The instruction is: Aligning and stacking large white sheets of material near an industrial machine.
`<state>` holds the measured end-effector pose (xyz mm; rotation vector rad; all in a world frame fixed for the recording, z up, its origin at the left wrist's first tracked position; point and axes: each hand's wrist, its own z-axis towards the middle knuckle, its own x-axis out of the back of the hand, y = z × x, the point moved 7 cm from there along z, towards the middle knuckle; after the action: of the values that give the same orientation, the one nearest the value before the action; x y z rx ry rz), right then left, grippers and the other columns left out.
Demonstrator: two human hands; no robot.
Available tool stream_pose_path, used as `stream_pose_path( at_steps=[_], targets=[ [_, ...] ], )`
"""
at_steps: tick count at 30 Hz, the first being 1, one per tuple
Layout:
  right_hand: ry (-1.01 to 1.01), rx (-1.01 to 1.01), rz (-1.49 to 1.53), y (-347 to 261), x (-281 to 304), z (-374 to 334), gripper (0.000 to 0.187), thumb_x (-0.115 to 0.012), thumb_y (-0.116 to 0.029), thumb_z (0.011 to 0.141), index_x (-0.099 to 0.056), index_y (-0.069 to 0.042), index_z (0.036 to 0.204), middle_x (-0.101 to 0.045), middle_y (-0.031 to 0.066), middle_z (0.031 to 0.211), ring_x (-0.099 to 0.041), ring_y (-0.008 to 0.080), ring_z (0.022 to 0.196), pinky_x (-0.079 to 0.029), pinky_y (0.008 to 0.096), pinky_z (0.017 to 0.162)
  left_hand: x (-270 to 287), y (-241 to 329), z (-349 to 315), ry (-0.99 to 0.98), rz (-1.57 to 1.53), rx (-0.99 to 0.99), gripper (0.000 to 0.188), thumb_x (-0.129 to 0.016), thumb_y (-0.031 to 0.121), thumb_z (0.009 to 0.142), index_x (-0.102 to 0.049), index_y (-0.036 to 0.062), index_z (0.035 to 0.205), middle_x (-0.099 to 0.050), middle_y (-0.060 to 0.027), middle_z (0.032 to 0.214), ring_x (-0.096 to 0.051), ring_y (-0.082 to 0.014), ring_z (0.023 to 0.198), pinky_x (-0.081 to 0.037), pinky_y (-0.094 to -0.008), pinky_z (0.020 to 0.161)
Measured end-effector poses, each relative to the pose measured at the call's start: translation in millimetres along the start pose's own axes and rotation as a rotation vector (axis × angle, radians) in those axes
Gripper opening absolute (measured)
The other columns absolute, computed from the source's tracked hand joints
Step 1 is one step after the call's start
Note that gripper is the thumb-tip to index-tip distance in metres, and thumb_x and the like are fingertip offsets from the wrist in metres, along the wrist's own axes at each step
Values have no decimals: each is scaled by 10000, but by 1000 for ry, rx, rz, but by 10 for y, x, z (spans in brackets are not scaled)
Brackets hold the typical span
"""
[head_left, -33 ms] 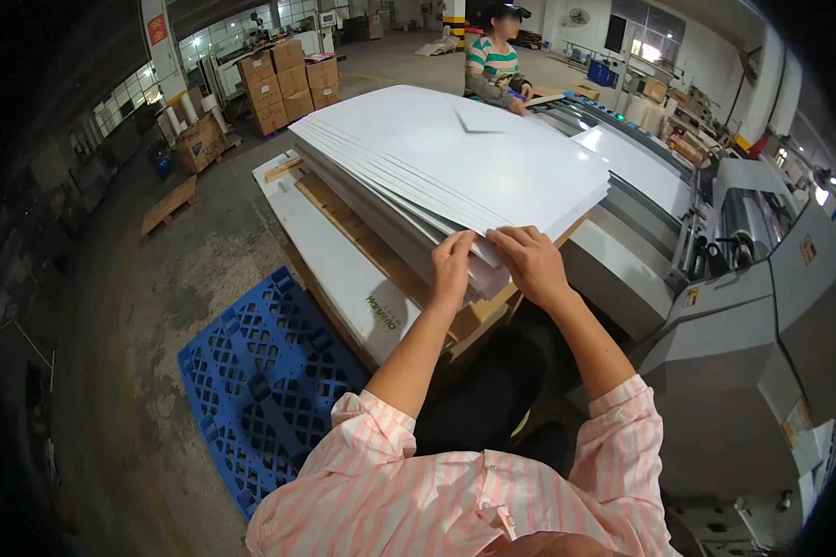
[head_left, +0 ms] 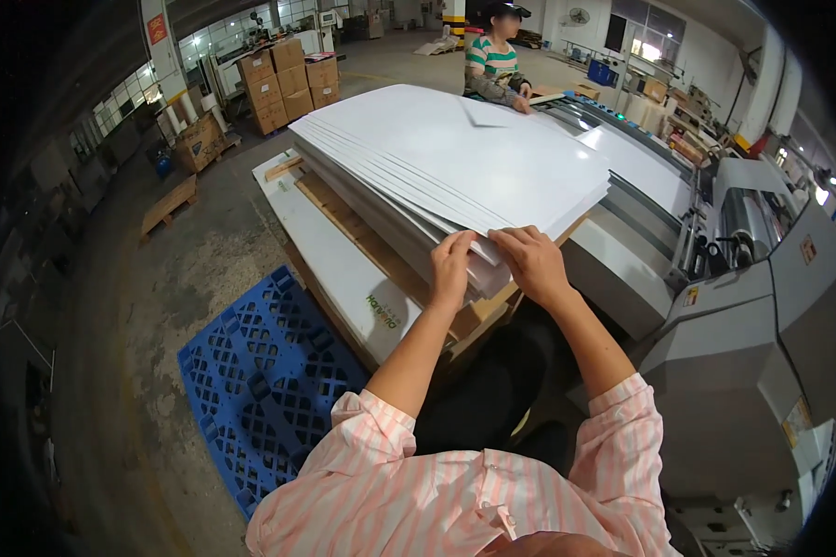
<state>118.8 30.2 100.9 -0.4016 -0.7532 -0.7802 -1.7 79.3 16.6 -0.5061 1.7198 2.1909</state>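
Note:
A tall stack of large white sheets (head_left: 418, 148) lies in front of me, its upper layers fanned in steps along the left side. At the stack's near corner, my left hand (head_left: 451, 267) is closed on sheet edges, fingers bent over them and the thumb hidden. Just to its right, my right hand (head_left: 532, 265) grips the corner of the upper sheets, fingertips pressed on top. The sheets between the two hands bulge apart slightly. A dark V-shaped mark or shadow shows near the stack's far edge.
Under the stack is a wooden pallet (head_left: 334, 206) on a white board (head_left: 344, 269). A blue plastic pallet (head_left: 260, 371) lies on the floor at left. A grey machine (head_left: 715, 343) stands close at right. A co-worker (head_left: 495, 60) stands beyond the stack; cartons (head_left: 283, 84) are piled behind.
My hands hold the same place on the sheets. The co-worker's hand has shifted slightly at the far edge, and the dark V-shaped mark has moved a little to the right.

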Motion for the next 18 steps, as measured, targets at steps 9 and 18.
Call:
stream_pose_path(
  at_steps=[9,18],
  targets=[
    [-41,49,-100,-54,56,77,342,-529,-27,689,-586,-125,1012,-595,22,966,-545,212,801,-463,304,689,81,-35,-71,175,-183,-55,541,-549,99,839,-276,-23,1289,-526,-78,974,-509,-123,832,-435,-247,723],
    [-137,-157,-134,70,82,250,175,-582,-126,730,-674,-122,879,-535,64,1137,-498,249,981,-404,359,826,76,-79,32,28,-133,-99,548,-563,166,858,-295,-78,1268,-530,-93,987,-496,-114,866,-431,-239,746]
  ],
)
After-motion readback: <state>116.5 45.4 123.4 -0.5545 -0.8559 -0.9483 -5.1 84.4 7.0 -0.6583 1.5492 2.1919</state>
